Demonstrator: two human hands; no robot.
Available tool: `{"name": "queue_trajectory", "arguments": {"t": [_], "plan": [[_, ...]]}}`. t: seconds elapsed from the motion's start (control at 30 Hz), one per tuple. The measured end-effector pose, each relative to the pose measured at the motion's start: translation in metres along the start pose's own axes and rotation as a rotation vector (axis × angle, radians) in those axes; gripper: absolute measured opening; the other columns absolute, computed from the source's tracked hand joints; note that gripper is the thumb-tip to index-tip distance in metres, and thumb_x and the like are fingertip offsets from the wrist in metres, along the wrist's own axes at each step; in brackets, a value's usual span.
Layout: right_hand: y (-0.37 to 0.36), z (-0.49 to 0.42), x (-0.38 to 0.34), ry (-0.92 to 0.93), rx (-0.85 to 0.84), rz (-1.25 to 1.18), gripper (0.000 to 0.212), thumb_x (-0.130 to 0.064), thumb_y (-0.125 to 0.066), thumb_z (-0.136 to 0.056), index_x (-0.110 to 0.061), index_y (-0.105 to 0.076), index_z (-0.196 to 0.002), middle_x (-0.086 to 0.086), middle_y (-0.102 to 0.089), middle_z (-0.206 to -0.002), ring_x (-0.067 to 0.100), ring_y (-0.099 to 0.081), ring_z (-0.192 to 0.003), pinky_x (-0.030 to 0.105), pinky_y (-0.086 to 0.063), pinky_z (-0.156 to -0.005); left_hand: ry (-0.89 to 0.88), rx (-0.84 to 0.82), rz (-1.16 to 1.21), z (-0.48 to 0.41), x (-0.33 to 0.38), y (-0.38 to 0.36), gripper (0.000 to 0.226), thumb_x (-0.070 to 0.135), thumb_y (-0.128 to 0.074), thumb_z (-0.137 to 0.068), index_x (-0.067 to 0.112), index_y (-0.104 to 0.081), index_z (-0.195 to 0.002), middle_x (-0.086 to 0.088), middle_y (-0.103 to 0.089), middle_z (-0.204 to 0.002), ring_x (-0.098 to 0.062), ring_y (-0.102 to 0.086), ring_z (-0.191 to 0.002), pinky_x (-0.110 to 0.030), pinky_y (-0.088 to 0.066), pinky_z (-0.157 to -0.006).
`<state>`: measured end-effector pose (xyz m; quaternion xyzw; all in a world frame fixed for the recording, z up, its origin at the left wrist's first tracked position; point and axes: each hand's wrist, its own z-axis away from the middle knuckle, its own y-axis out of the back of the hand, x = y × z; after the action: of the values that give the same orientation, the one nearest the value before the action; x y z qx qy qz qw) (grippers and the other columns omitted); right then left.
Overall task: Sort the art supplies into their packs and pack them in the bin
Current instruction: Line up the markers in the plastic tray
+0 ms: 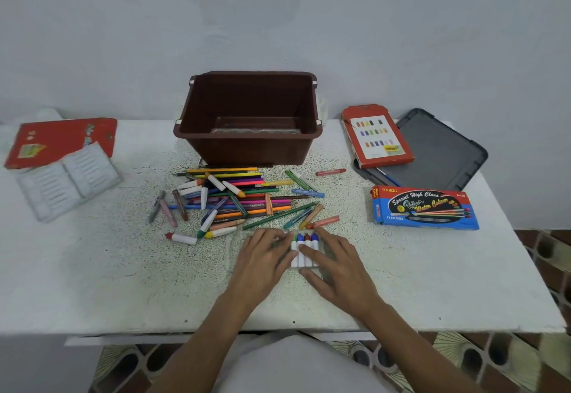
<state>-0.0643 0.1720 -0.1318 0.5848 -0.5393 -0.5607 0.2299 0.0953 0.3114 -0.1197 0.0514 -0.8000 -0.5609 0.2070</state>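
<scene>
As the sorting stood, left hand (265,253): flat on a clear tray (234,253), fingers straight, gripping nothing.
Right hand (338,264): fingers spread and straight, laid across four crayons (304,252) seated in that tray; nothing clasped.
Crayons, seated: white-bodied, side by side, coloured tips towards the bin (247,151), lying between the two hands.
Loose pile (234,199): pencils and crayons mixed, between tray and bin, on the table (108,284).
Bin: brown, open, at the back of the table.
Packs: blue pencil box (425,209) at right; red pack (378,136) resting on a dark lid (448,151); second red pack (61,139) and white insert (68,182) at left.
Risk, tray: thin plastic seemed likely to slide or flex under pressing hands, so seated crayons might pop free and roll.
Risk, sorting: fat and slim crayons lay tangled with pencils, so one could end up in the wrong pack.
Hidden: most of the tray lay beneath the hands, so free slots could not be counted.
Hard to make out: something clear lay on the bin's floor, kind uncertain; the left pack's print was blurred.
</scene>
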Motion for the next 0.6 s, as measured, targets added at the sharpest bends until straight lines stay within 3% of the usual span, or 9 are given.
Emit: {"name": "queue_trajectory", "arguments": {"t": [0.3,0.43,0.6], "plan": [[0.001,0.001,0.001,-0.003,0.007,0.003,0.044,-0.051,-0.056,-0.095,-0.027,-0.059,-0.132,0.007,-0.041,-0.150,0.026,-0.046,-0.123,0.040,-0.045,-0.095,0.084,0.165,-0.048,0.006,-0.006,0.003,0.038,0.043,-0.049,-0.096,0.018,-0.069,-0.116,0.001,-0.065,-0.110,-0.020,-0.057,-0.102,-0.037,-0.040,-0.089],[0.001,0.001,0.000,0.005,0.012,0.002,0.044,-0.050,-0.055,-0.095,-0.026,-0.061,-0.131,0.008,-0.043,-0.149,0.027,-0.047,-0.121,0.040,-0.045,-0.095,0.207,0.232,-0.124,0.006,-0.035,0.018,0.018,0.019,-0.059,-0.093,0.015,-0.070,-0.106,-0.004,-0.067,-0.102,-0.025,-0.060,-0.093,-0.037,-0.040,-0.084],[0.000,0.001,0.000,-0.002,0.012,0.002,0.044,-0.051,-0.055,-0.095,-0.026,-0.061,-0.130,0.007,-0.043,-0.149,0.026,-0.047,-0.122,0.040,-0.045,-0.095,0.379,0.158,-0.238,0.018,-0.069,0.034,0.020,0.008,-0.073,-0.081,0.012,-0.070,-0.100,-0.008,-0.066,-0.097,-0.031,-0.060,-0.088,-0.043,-0.044,-0.079]]}}
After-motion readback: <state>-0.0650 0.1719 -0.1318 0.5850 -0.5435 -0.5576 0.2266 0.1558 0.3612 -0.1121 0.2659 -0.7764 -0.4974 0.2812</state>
